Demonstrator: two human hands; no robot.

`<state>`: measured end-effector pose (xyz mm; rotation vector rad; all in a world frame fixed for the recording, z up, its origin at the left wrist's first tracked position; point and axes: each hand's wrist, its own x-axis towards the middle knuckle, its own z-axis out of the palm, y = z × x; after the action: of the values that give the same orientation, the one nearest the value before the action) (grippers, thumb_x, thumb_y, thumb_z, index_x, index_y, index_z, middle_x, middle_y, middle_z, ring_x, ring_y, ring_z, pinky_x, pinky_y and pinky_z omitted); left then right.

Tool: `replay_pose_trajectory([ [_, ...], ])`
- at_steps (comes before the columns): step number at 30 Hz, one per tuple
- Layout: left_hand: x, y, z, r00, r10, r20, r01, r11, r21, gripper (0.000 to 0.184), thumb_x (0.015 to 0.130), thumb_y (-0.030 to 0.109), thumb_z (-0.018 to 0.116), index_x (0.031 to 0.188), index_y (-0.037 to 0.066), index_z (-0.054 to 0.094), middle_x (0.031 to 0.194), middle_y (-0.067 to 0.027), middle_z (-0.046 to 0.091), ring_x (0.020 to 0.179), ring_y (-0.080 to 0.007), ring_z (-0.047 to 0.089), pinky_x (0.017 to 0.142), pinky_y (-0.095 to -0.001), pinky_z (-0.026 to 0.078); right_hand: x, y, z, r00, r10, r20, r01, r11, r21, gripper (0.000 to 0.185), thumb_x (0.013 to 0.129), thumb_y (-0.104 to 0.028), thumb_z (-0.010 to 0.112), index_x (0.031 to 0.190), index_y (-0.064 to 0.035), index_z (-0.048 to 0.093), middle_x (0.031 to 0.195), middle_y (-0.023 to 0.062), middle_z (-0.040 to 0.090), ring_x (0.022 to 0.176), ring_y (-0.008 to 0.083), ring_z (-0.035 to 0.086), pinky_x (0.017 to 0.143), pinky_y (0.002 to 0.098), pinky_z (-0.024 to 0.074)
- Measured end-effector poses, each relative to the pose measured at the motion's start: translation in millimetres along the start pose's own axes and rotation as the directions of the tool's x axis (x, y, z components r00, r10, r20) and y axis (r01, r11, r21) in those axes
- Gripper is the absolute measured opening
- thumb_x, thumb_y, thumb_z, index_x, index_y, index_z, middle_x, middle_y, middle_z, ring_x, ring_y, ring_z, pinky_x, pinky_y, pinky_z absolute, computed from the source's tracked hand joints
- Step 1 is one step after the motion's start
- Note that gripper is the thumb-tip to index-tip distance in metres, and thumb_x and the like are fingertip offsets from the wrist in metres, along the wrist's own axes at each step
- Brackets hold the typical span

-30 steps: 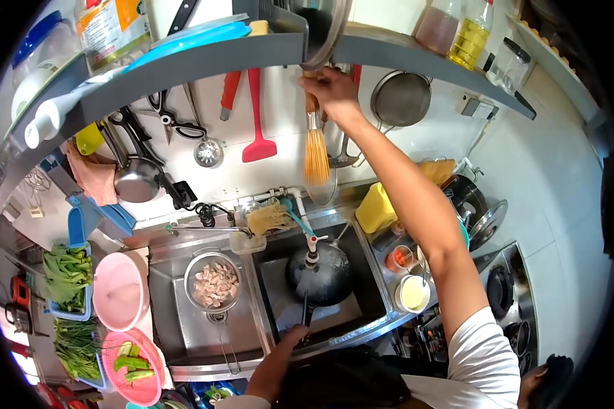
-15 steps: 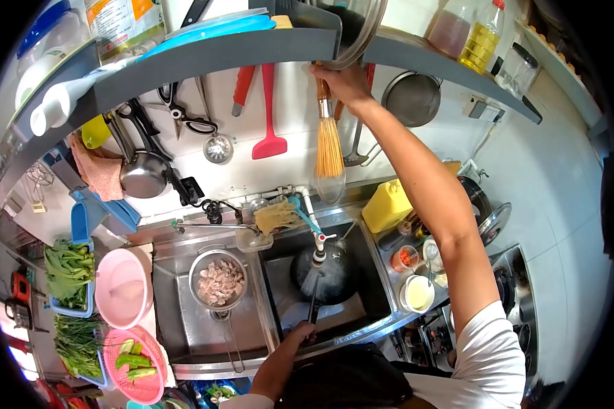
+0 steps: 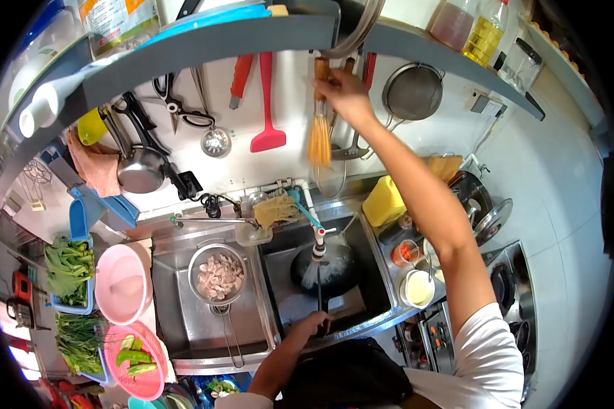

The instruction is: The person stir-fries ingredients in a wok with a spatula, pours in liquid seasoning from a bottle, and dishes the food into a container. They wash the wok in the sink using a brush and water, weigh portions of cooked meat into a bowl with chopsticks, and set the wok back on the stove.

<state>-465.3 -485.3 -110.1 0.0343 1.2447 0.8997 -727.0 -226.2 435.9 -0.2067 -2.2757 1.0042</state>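
right hand (image 3: 343, 93) pinching wooden handle of straw-bristled brush (image 3: 319, 136), hanging bristles-down beneath grey shelf (image 3: 218, 49). left hand (image 3: 314, 324) closed round handle of dark round wok (image 3: 325, 266) in right basin, under running water. label print on bottle (image 3: 119, 24) too small to read.

The wooden handle of a bamboo brush (image 3: 319, 140) is grasped by the right hand (image 3: 346, 95) below the grey shelf (image 3: 218, 51), its bristles pointed down, with a red spatula (image 3: 267, 136) and a round strainer (image 3: 413, 92) hung on the wall to either side. The handle of a dark wok (image 3: 324, 267) is held by the left hand (image 3: 312, 324) in the right-hand sink (image 3: 290, 312), where water is poured into the wok from the tap (image 3: 319, 240), while pieces of meat (image 3: 220, 276) are held in a metal strainer (image 3: 196, 262) in the left-hand sink (image 3: 187, 327)
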Motion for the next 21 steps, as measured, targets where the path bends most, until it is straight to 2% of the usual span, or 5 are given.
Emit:
replay_pose_trajectory([
  [4, -28, 18, 11, 0.982, 0.017, 0.187, 0.058, 0.920, -0.388, 0.019, 0.097, 0.019, 0.062, 0.086, 0.004, 0.059, 0.075, -0.0070, 0.058, 0.068, -0.0197, 0.054, 0.067, -0.0352, 0.045, -150, 65, 25, 0.998, 0.068, 0.003, -0.063, 0.944, -0.325, 0.030, 0.096, -0.027, 0.055, 0.096, -0.0006, 0.069, 0.081, 0.0232, 0.068, 0.085, 0.0418, 0.068, 0.077, 0.0481, 0.0543],
  [7, -53, 22, 20, 0.908, 0.157, 0.388, 0.192, 0.668, -0.719, 0.012, 0.098, 0.013, 0.059, 0.089, 0.005, 0.054, 0.076, -0.0028, 0.052, 0.067, -0.0137, 0.050, 0.065, -0.0291, 0.044, -249, 137, 56, 0.790, 0.428, 0.439, 0.040, 0.678, -0.734, 0.028, 0.085, -0.010, 0.058, 0.111, -0.0030, 0.063, 0.106, 0.0221, 0.070, 0.096, 0.0392, 0.069, 0.085, 0.0497, 0.0550],
  [11, -85, 32, 31, 0.800, 0.289, 0.527, 0.391, 0.416, -0.821, 0.013, 0.096, 0.009, 0.059, 0.087, 0.006, 0.049, 0.075, -0.0004, 0.049, 0.066, -0.0103, 0.050, 0.064, -0.0255, 0.045, -301, 170, 87, 0.860, 0.270, 0.433, 0.145, 0.685, -0.714, 0.031, 0.080, -0.006, 0.058, 0.110, 0.0007, 0.063, 0.107, 0.0247, 0.067, 0.100, 0.0393, 0.066, 0.087, 0.0444, 0.0546],
  [14, -101, 30, 44, 0.725, 0.346, 0.596, 0.554, 0.221, -0.802, 0.012, 0.098, 0.010, 0.057, 0.089, 0.006, 0.050, 0.077, 0.0003, 0.048, 0.067, -0.0098, 0.049, 0.065, -0.0255, 0.045, -287, 105, 98, 0.618, 0.647, 0.447, -0.195, 0.676, -0.710, 0.034, 0.084, -0.022, 0.064, 0.101, 0.0074, 0.066, 0.108, 0.0264, 0.067, 0.103, 0.0374, 0.066, 0.088, 0.0445, 0.0540],
  [21, -144, 23, 74, 0.700, 0.454, 0.551, 0.533, 0.180, -0.827, 0.011, 0.102, 0.010, 0.050, 0.107, 0.000, 0.048, 0.082, -0.0005, 0.044, 0.067, -0.0100, 0.046, 0.063, -0.0272, 0.041, -306, 147, 55, 0.481, 0.582, 0.656, -0.762, 0.648, -0.017, 0.044, 0.087, -0.014, 0.062, 0.126, 0.0061, 0.061, 0.096, 0.0135, 0.072, 0.081, 0.0182, 0.067, 0.064, 0.0295, 0.0532],
])
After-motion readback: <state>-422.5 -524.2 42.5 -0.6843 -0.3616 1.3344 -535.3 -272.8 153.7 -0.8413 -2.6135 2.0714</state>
